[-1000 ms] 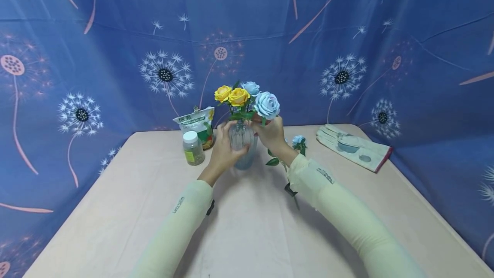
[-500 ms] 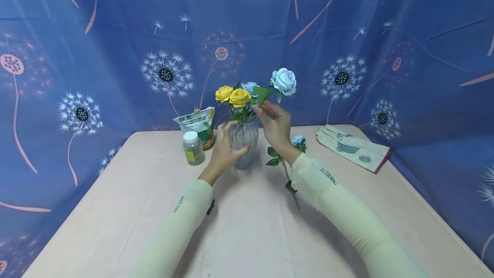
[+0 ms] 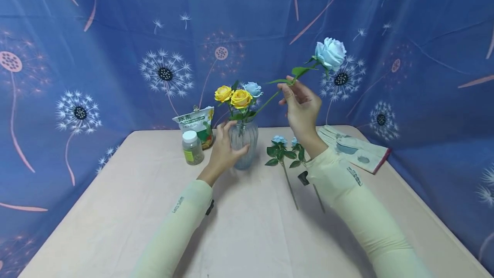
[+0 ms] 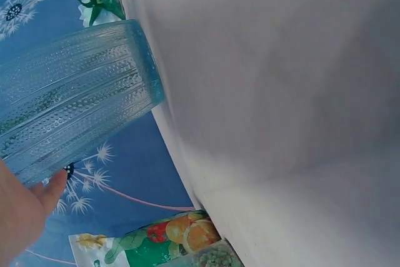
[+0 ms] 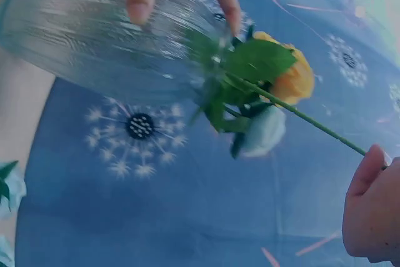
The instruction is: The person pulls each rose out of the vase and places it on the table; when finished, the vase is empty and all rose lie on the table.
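My left hand grips a ribbed clear glass vase, fingers at its left side near the rim and thumb across the front. The vase stands upright on the table and holds two yellow roses and a light blue rose. Up and to the right of it, my right hand pinches the stem of another blue rose, which tilts right with its bloom high. The stem's lower part runs down to the leaves at the vase mouth, where its end is hidden.
Two more blue roses lie on the table right of the vase, one partly behind my right forearm. Farther right is a pair of work gloves. A white-capped jar and a printed bag stand left of the vase.
My right hand has moved up and right from the vase mouth, drawing the blue rose's stem mostly out of the vase. My left hand has kept its hold on the vase.
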The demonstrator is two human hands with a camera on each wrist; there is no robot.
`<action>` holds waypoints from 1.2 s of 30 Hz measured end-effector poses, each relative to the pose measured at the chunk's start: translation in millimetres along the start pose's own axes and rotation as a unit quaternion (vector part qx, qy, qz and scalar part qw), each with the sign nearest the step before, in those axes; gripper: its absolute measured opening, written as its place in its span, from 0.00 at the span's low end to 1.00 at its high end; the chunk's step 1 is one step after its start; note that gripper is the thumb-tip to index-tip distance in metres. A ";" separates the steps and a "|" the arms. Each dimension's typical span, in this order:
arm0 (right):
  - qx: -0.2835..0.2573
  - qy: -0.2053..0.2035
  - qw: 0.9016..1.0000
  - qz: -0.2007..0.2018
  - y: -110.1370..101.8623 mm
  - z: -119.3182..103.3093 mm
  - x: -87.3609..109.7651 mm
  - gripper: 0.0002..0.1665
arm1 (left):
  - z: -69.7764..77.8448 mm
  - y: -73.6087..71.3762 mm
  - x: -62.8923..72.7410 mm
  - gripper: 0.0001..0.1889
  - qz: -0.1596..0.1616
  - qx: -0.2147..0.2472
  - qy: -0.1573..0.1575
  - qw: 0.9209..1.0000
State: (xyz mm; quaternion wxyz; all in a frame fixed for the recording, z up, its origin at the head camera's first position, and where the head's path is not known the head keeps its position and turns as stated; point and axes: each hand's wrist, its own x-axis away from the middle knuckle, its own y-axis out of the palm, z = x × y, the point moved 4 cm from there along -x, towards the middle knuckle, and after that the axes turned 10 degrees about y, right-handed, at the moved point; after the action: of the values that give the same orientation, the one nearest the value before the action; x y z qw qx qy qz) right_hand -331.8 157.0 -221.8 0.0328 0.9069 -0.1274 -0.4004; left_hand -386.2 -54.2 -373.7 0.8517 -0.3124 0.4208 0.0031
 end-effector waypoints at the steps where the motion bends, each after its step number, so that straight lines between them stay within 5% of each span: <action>1: -0.004 0.003 1.000 0.002 -3.1 -3.4 -0.9 0.17 | 0.5 -0.3 -0.4 0.44 0.003 0.000 0.004 1.000; 16: -0.119 0.063 0.991 -0.005 -32.7 -9.2 5.2 0.13 | -1.7 1.1 0.9 0.44 0.002 0.005 -0.009 1.000; 23: -0.092 0.143 0.985 0.006 -45.9 1.3 12.8 0.10 | -0.7 0.1 0.1 0.45 0.005 0.003 -0.006 1.000; 26: -0.093 0.223 0.970 -0.023 -52.2 8.2 16.1 0.12 | -0.9 -0.5 -0.2 0.44 0.002 -0.001 -0.007 1.000; 36: -0.116 0.429 0.886 -0.133 -74.8 33.1 38.1 0.18 | -1.7 0.1 0.6 0.44 0.011 -0.002 -0.003 1.000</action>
State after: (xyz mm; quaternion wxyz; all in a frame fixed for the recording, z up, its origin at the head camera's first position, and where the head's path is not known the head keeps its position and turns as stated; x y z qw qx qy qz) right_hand -316.1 220.8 -283.6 0.1360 0.9882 0.0684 0.0152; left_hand -387.1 -55.2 -375.0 0.8524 -0.3094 0.4213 0.0143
